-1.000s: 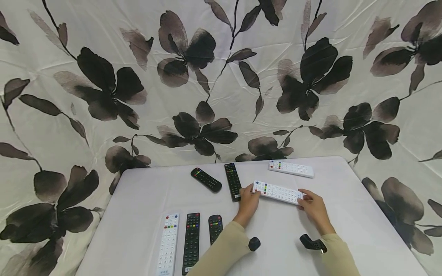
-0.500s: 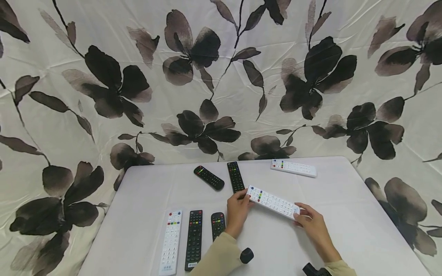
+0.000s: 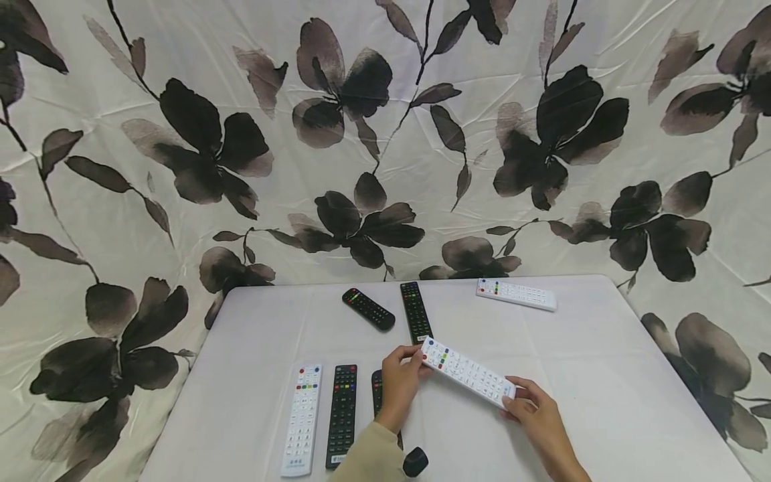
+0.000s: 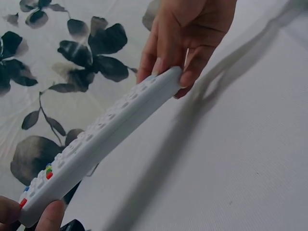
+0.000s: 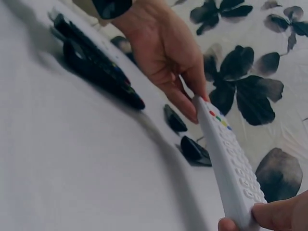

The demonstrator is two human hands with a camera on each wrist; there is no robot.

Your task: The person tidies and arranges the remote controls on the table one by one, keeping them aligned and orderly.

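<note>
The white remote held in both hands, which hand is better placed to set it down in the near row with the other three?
Probably the left hand: it pinches the white remote's coloured-button end right beside the near row. The right hand holds the far end, away from it.

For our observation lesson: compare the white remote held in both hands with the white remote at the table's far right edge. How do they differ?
The held white remote is lifted off the table, gripped at its ends by the left hand and right hand; the far white remote lies flat, untouched. The held one slants more steeply. Both are long, white, with coloured buttons at one end.

White remote (image 3: pixel 467 372) nearer, lifted, more tilted.
</note>
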